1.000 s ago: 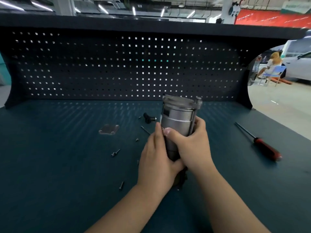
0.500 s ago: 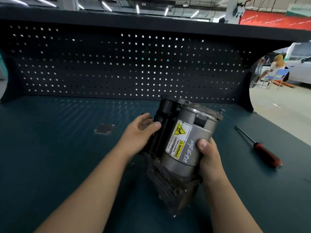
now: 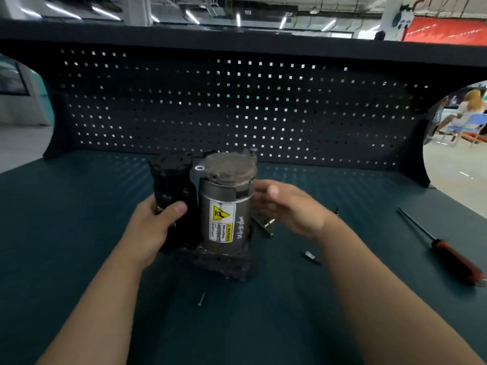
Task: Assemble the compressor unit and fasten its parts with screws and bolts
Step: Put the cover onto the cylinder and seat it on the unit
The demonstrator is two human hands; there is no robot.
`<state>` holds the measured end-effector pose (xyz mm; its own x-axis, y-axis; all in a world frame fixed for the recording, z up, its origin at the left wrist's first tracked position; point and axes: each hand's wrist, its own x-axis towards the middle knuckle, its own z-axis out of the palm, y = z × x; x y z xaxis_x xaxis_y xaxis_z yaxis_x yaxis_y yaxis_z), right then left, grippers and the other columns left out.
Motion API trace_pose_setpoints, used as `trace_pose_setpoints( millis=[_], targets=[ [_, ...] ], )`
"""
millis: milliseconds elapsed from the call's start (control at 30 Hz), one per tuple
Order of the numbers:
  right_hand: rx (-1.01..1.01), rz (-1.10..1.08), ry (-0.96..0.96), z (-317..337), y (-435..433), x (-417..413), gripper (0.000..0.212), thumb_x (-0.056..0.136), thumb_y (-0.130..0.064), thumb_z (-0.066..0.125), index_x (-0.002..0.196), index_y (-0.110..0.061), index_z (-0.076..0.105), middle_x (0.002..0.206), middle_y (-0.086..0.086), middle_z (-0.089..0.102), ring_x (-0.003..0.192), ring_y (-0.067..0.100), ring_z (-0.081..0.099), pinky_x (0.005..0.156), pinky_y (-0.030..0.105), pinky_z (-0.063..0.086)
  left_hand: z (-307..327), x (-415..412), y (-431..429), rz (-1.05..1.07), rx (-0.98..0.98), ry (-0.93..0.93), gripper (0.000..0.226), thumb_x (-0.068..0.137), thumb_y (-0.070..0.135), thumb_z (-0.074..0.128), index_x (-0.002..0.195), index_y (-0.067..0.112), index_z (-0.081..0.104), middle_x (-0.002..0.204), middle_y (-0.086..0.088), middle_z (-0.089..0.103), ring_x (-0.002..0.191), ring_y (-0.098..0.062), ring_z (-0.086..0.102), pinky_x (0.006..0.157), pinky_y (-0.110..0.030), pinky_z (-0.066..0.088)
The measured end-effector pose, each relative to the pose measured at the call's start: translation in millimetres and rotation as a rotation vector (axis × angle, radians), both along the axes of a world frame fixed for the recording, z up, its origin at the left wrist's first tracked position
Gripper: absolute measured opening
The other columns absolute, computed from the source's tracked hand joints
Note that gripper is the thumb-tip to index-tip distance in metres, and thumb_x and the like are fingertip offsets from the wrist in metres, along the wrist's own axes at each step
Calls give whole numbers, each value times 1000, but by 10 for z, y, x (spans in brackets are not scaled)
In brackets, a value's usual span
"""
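Observation:
The compressor unit (image 3: 224, 206) stands upright on the dark teal bench, a silver cylinder with a yellow warning label beside a black cylinder on a grimy base. My left hand (image 3: 155, 227) grips the black cylinder from the left. To the right of the silver cylinder hovers my right hand (image 3: 287, 206), blurred, fingers apart and holding nothing. Loose screws lie around it: one bolt (image 3: 311, 256) to the right, one screw (image 3: 201, 299) in front, another (image 3: 266, 225) under my right hand.
A red-handled screwdriver (image 3: 448, 256) lies at the right of the bench. A black pegboard (image 3: 237, 106) walls off the back. A person sits on a blue chair (image 3: 466, 119) far off to the right.
The compressor went from tilted in both hands to standing upright on the bench. My right hand let go of the silver cylinder and moved right. My left hand stays on the black part.

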<state>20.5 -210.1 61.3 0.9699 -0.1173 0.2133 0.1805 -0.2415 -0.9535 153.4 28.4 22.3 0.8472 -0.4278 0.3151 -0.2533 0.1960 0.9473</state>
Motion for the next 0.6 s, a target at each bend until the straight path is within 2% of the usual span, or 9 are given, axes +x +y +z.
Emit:
trace_pose_setpoints(
  millis=[67, 133, 167, 233, 267, 367, 433, 500, 600],
  targets=[
    [110, -276, 13, -36, -290, 84, 28, 84, -40, 61, 103, -21, 67, 97, -3, 75, 96, 15, 69, 87, 33, 47, -15, 56, 59, 65, 18, 11, 14, 71, 38, 62, 79, 42, 72, 80, 11, 74, 75, -7, 68, 71, -32, 51],
    [-139, -693, 122, -184, -520, 200, 14, 88, -31, 61, 91, -19, 68, 83, -6, 72, 85, 19, 66, 72, 28, 47, -26, 87, 70, 90, 28, 11, 14, 71, 42, 60, 79, 46, 72, 80, 14, 73, 74, -4, 68, 73, -33, 48],
    [-336, -775, 243, -272, -563, 257, 16, 89, -29, 59, 97, -18, 68, 90, -4, 70, 91, 22, 64, 74, 27, 47, -25, 87, 72, 93, 27, 8, 14, 71, 43, 61, 79, 47, 71, 80, 15, 73, 74, -3, 67, 73, -34, 48],
    [-711, -699, 474, -451, -534, 368, 33, 91, -37, 56, 117, -19, 62, 115, 2, 64, 109, 27, 58, 89, 32, 46, -4, 58, 67, 81, 22, -18, 14, 65, 48, 65, 79, 48, 71, 80, 17, 73, 74, -1, 68, 73, -32, 47],
    [-847, -644, 530, -508, -489, 411, 38, 91, -41, 54, 123, -21, 59, 124, 4, 58, 115, 28, 55, 95, 36, 44, 12, 34, 57, 77, 32, -47, 17, 61, 52, 66, 78, 50, 70, 79, 19, 72, 74, 2, 67, 70, -30, 47],
    [-1128, -529, 523, -529, -336, 505, 37, 93, -34, 46, 128, -25, 58, 127, 8, 49, 119, 31, 49, 99, 40, 40, 86, -96, -6, 86, 75, -171, 17, 59, 56, 65, 76, 54, 66, 72, 25, 68, 66, 10, 62, 58, -13, 45],
    [-1199, -498, 540, -521, -242, 547, 38, 94, -35, 44, 125, -19, 59, 123, 9, 48, 118, 31, 50, 98, 41, 39, 118, -164, -58, 106, 86, -250, 16, 60, 56, 65, 76, 52, 65, 69, 27, 66, 63, 12, 60, 55, -6, 43],
    [-1223, -492, 578, -538, -164, 576, 43, 93, -36, 46, 130, -16, 54, 127, 9, 49, 119, 30, 49, 99, 43, 39, 138, -207, -101, 130, 91, -293, 13, 63, 52, 70, 74, 53, 64, 69, 28, 66, 63, 14, 59, 55, -2, 40],
    [-1297, -501, 588, -592, -35, 593, 48, 91, -17, 52, 139, -14, 47, 137, 10, 45, 125, 30, 44, 100, 41, 39, 125, -259, -131, 160, 65, -303, 24, 60, 60, 79, 77, 51, 65, 75, 26, 68, 69, 12, 61, 56, -1, 40]
  ],
)
